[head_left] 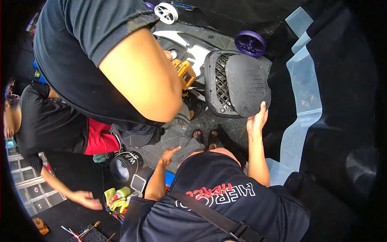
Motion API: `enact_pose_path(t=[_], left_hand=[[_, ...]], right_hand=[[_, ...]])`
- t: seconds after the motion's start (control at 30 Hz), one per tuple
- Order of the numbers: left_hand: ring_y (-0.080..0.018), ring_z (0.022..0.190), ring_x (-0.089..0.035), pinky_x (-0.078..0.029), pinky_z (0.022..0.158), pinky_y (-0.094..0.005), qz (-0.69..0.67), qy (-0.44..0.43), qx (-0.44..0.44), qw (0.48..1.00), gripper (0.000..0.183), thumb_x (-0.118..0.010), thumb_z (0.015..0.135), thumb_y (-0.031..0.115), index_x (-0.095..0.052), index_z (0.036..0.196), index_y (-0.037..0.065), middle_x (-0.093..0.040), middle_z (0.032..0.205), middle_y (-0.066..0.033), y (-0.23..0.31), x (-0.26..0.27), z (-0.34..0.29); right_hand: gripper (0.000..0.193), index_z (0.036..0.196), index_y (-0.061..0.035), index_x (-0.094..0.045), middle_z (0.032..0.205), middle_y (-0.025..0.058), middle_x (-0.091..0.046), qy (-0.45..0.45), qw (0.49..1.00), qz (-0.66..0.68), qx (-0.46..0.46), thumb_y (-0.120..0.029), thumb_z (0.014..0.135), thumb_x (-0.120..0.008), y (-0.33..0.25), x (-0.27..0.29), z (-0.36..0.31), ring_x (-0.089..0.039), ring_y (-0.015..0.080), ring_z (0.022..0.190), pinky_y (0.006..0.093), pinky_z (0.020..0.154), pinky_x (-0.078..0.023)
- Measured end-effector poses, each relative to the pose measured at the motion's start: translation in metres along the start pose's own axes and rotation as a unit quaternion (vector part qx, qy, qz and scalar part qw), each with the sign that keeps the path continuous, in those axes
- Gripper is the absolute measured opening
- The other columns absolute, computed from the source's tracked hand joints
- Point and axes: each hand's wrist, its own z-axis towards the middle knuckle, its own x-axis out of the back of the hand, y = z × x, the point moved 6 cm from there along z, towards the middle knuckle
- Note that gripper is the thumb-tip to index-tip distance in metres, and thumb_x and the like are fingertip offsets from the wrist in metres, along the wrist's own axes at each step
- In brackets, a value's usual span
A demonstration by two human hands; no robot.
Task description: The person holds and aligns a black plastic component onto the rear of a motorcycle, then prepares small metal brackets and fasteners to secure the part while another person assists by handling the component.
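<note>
In front of me is a black plastic motorcycle top box (249,86), with a smooth rounded panel and a lattice strip along its left side. My right hand (257,121) grips its near right edge, fingers against the rim. Lower and to the left, my left hand (169,155) is closed at the edge of a grey cloth (188,148), which it appears to hold; part of the grip is hidden. The top box sits at the end of a motorcycle with black and white bodywork (197,54). My forearms are bent, elbows close to my body.
A co-worker's arm (141,76) crosses the upper left beside a yellow-orange tool (184,74). Another person in red shorts (100,137) is further left. A purple wheel (250,43) and white wheel (166,13) lie beyond. A black bucket (125,166) stands at left; translucent sheeting (304,80) hangs right.
</note>
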Motion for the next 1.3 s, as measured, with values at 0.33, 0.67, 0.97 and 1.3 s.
enact_pose_path(t=[0.33, 0.67, 0.97, 1.3], left_hand=[[-0.0347, 0.14, -0.048, -0.05, 0.103, -0.0456, 0.029, -0.038, -0.043, 0.998, 0.109, -0.086, 0.081, 0.047, -0.028, 0.156, -0.008, -0.04, 0.158, -0.0251, -0.03, 0.022, 0.068], [-0.038, 0.139, -0.041, -0.041, 0.107, -0.0568, 0.003, -0.072, -0.027, 0.997, 0.102, -0.082, 0.082, 0.05, -0.034, 0.152, -0.006, -0.039, 0.153, -0.0245, 0.047, -0.009, -0.053], [-0.0304, 0.113, -0.069, -0.058, 0.09, -0.0407, 0.014, 0.001, -0.045, 0.999, 0.075, -0.081, 0.089, 0.037, -0.05, 0.138, -0.01, -0.065, 0.13, -0.0218, 0.05, -0.003, -0.062], [-0.0338, 0.113, -0.068, -0.056, 0.089, -0.0446, 0.024, -0.051, -0.059, 0.997, 0.087, -0.081, 0.084, 0.05, -0.052, 0.139, -0.01, -0.063, 0.134, -0.023, 0.004, 0.013, 0.008]], right_hand=[[0.047, 0.143, -0.0054, -0.048, 0.137, 0.0102, -0.06, -0.025, 1.0, 0.014, -0.001, -0.026, 0.103, -0.064, 0.003, 0.006, 0.004, -0.062, 0.025, 0.121, 0.0437, 0.103, -0.053], [0.045, 0.142, -0.0055, -0.05, 0.138, 0.0099, -0.06, -0.036, 0.999, 0.02, 0.018, -0.025, 0.104, -0.063, 0.0, 0.004, 0.002, -0.061, 0.0251, 0.123, 0.0446, 0.105, -0.052], [0.052, 0.147, -0.0054, -0.042, 0.143, 0.0135, -0.056, -0.029, 0.999, -0.016, 0.039, -0.026, 0.104, -0.063, -0.003, 0.008, 0.001, -0.059, 0.0273, 0.126, 0.0456, 0.105, -0.052], [0.055, 0.148, -0.0033, -0.04, 0.143, 0.0142, -0.054, -0.015, 0.999, -0.005, 0.033, -0.027, 0.104, -0.063, 0.007, 0.013, 0.0, -0.058, 0.0259, 0.126, 0.0431, 0.105, -0.052]])
